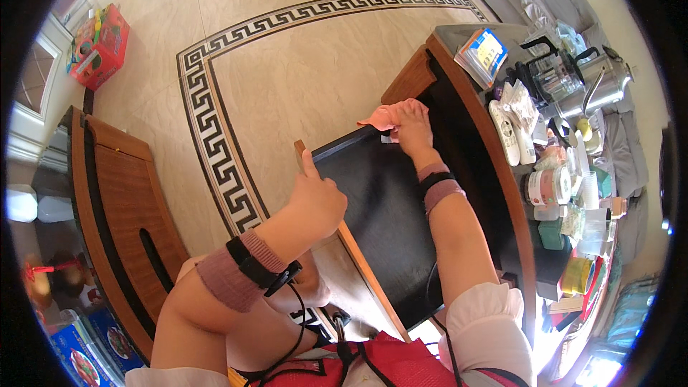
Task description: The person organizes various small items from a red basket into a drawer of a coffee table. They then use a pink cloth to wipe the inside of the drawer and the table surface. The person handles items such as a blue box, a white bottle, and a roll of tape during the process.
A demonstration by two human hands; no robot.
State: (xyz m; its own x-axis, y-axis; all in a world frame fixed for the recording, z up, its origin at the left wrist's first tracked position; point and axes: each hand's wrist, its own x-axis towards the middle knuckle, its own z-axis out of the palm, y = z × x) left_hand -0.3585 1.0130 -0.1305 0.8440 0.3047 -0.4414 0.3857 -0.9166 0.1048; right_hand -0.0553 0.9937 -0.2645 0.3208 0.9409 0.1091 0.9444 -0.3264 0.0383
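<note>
A drawer with a black inside (376,199) is pulled out from the table on my right. My left hand (318,201) grips the top edge of its wooden front panel (371,285), thumb lying along the edge and the other fingers curled out of sight. At the drawer's far side, close to the table body, my right hand (415,129) presses a pink cloth (388,113) over the rim. Part of the cloth hangs past the side wall. The palm side of the right hand is hidden.
On the wood-edged table top (500,166) stand a glass coffee pot (556,75), a steel kettle (602,86), a white remote control (504,131), a jar (548,185) and several packages. A wooden cabinet (121,172) is at left; a red box (102,51) sits on the tiled floor (322,75).
</note>
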